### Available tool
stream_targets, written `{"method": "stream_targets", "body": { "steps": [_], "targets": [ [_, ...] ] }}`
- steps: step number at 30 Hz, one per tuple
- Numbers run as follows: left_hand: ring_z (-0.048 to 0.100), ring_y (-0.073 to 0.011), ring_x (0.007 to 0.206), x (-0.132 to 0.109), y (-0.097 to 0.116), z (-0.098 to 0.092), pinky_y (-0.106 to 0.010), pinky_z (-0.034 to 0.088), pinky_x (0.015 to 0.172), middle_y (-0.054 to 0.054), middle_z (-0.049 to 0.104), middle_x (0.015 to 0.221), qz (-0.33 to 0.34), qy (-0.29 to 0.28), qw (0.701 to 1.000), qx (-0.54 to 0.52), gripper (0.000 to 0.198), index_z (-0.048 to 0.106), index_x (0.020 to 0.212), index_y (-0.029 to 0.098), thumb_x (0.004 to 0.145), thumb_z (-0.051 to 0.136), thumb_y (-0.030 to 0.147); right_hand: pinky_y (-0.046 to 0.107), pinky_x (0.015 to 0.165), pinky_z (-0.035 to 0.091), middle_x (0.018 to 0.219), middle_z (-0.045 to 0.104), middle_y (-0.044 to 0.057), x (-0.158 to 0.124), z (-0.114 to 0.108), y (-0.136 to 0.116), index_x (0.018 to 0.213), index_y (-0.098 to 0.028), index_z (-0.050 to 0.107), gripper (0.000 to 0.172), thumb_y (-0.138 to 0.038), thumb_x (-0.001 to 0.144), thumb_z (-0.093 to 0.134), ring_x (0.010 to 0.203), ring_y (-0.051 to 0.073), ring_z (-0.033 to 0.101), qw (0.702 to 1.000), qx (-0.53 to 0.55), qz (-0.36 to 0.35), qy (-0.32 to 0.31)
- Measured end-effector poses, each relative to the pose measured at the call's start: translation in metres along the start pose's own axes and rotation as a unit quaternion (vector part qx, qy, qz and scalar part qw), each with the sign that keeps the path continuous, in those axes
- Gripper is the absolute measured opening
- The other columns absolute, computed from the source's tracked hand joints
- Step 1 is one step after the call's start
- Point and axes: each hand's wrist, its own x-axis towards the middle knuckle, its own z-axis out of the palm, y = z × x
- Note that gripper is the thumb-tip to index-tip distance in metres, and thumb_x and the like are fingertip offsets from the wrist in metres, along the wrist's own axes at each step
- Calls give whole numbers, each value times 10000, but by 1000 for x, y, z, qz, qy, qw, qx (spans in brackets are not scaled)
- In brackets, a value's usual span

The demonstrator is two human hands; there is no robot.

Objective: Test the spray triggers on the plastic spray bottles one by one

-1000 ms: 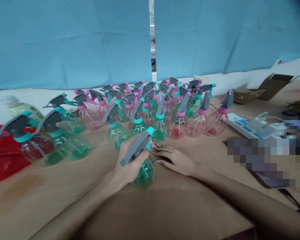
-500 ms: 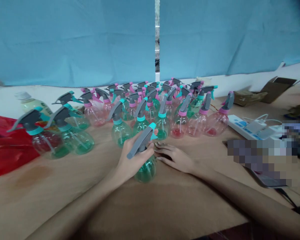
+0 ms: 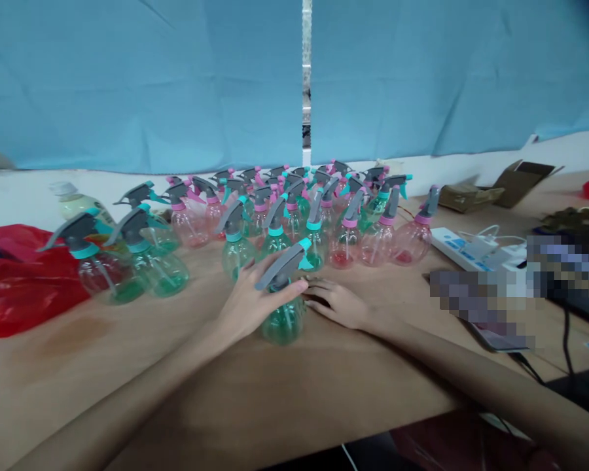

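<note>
A green spray bottle (image 3: pixel 283 320) with a grey trigger and teal collar stands on the brown table (image 3: pixel 294 386) in front of me. My left hand (image 3: pixel 248 301) is wrapped round its neck and body, thumb under the trigger. My right hand (image 3: pixel 338 302) lies flat on the table just right of the bottle, fingers stretched toward it and close to its side. Behind both hands stands a dense cluster of green and pink spray bottles (image 3: pixel 299 212).
Three more green spray bottles (image 3: pixel 127 258) and a capped drink bottle (image 3: pixel 76 203) stand at the left beside a red plastic bag (image 3: pixel 14 281). A white power strip (image 3: pixel 471 248) with cables, blurred items and cardboard boxes (image 3: pixel 520 180) lie at right. A blue curtain hangs behind.
The bottle in my left hand has come down from a slight tilt and stands on the table. The right hand has stayed beside it. The view has shifted slightly.
</note>
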Motion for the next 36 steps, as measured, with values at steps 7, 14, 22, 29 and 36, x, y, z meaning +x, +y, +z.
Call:
{"method": "stream_targets", "body": {
  "steps": [7,14,22,29,36],
  "targets": [
    [603,-247,983,-16,-10,-2,-404,457,854,-35,655,1049,60,-19,998,18,484,484,1244,279,791,586,414,422,1038,369,1291,537,121,2,-1,-5,1194,-164,563,353,-320,923,400,1249,214,438,999,-29,7,-14],
    [617,-255,916,-37,-33,-21,-410,460,832,-37,680,943,49,-5,997,63,404,546,1154,249,816,541,470,409,989,413,1238,588,77,15,-14,-14,1173,-218,577,320,-326,900,451,1183,222,508,994,-62,26,-89],
    [612,-286,815,-57,-107,-66,-377,477,693,-75,645,833,-51,137,973,179,436,599,994,203,789,507,576,375,762,515,1055,675,45,55,-14,-56,1099,-250,608,287,-376,893,453,858,219,658,986,-102,122,-41],
    [611,-309,882,-34,-134,-80,-404,466,743,-141,638,964,-69,194,958,199,562,524,1153,140,810,473,583,430,843,474,1139,630,94,103,5,-87,1188,-202,533,380,-397,864,490,967,259,620,977,-74,159,123],
    [629,-322,838,-13,-133,-81,-374,459,711,-151,638,868,-76,172,958,218,644,528,1148,91,803,437,627,482,890,451,1270,534,161,132,15,-87,1347,-169,366,674,-528,801,530,1131,336,527,971,-31,198,133]
  ]
}}
